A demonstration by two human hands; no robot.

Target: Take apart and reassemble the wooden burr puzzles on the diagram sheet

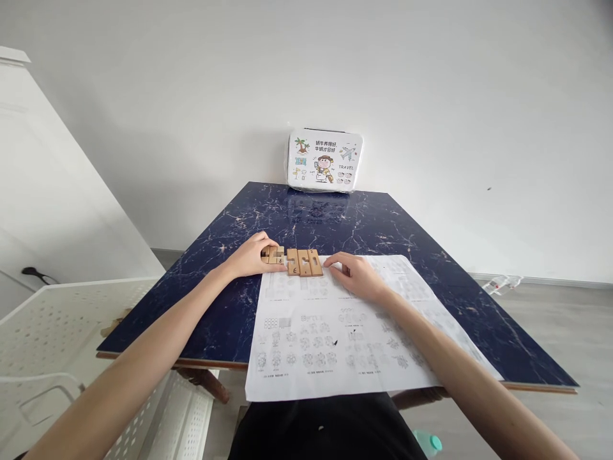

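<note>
My left hand (251, 257) is closed round a small cluster of wooden puzzle pieces (272, 255), thumb along the near side and fingers at the far side. Just right of it, flat wooden pieces with cut-out notches (305, 262) lie side by side, marked with handwritten digits. My right hand (357, 275) rests beside their right end on the paper, its fingers bent and a little apart, with nothing visible in them. Under the pieces and the right hand spreads a white instruction sheet (306, 383) printed with rows of small diagrams.
A white cartoon-printed case (325, 160) stands at the far table edge against the wall. The dark blue marbled table (225, 319) narrows away from me. At left is a white perforated rack (129, 300); a bottle with a green cap (433, 443) is on the floor.
</note>
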